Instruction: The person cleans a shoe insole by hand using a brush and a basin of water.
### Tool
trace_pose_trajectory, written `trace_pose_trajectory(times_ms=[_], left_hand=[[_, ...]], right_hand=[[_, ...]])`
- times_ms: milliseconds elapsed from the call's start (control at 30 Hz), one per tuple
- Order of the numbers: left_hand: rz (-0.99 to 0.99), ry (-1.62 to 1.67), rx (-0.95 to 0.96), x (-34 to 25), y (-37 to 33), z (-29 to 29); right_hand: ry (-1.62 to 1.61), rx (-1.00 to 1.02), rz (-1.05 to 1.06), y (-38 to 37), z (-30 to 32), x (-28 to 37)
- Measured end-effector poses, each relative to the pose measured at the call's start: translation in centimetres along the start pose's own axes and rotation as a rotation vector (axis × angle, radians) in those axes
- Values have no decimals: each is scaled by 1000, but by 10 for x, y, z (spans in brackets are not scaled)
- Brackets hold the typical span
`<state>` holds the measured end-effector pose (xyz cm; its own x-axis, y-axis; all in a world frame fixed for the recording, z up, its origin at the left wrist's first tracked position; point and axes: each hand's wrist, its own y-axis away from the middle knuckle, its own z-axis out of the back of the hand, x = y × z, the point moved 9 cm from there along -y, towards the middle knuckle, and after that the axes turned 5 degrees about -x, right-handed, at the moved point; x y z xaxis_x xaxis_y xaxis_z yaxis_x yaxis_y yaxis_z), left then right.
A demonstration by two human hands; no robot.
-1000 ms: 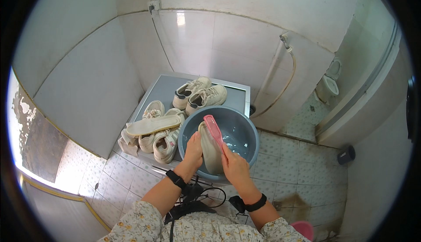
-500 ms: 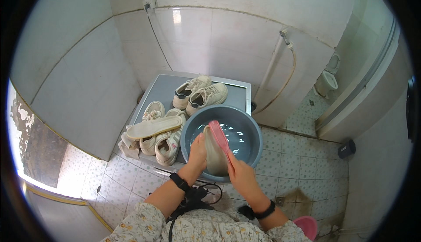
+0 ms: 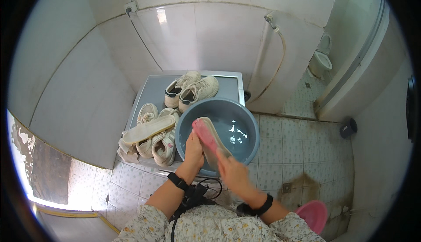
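Observation:
Over a grey-blue basin [image 3: 256, 130] of water, my left hand [image 3: 193, 151] is closed on the near-left edge of a pale insole [image 3: 219, 140]. My right hand [image 3: 234, 172], slightly blurred, grips the handle of a pink brush [image 3: 204, 135]. The brush lies along the insole's face, its head near the far end; its bristles are hidden. Left of the basin, a second insole [image 3: 149, 129] rests across a pair of white sneakers [image 3: 163, 150]. Behind them stands another off-white pair of sneakers [image 3: 199, 92] with dark heels.
Basin and shoes share a grey-topped stand [image 3: 151, 94] against the tiled wall. A hose [image 3: 280, 58] hangs from a wall tap. On the floor are a pink basin [image 3: 313, 215] at lower right and a dark bin [image 3: 348, 128]. A toilet [image 3: 321, 62] shows through the doorway.
The brush has shifted left and turned across the insole, now covering more of its face. Both hands stay over the basin. The whole view has shifted slightly.

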<state>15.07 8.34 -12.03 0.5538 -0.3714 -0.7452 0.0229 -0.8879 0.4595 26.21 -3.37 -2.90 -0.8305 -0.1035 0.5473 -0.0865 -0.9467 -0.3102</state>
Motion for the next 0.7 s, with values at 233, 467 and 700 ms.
trace_pose_trajectory(times_ms=[233, 467, 700], left_hand=[[-91, -24, 54, 0, -7, -2], [-120, -108, 88, -4, -1, -8], [-163, -163, 102, -5, -1, -2]], right_hand=[[-1, -42, 22, -17, -8, 6], [-92, -82, -15, -31, 20, -4], [29, 5, -85, -34, 9, -19]])
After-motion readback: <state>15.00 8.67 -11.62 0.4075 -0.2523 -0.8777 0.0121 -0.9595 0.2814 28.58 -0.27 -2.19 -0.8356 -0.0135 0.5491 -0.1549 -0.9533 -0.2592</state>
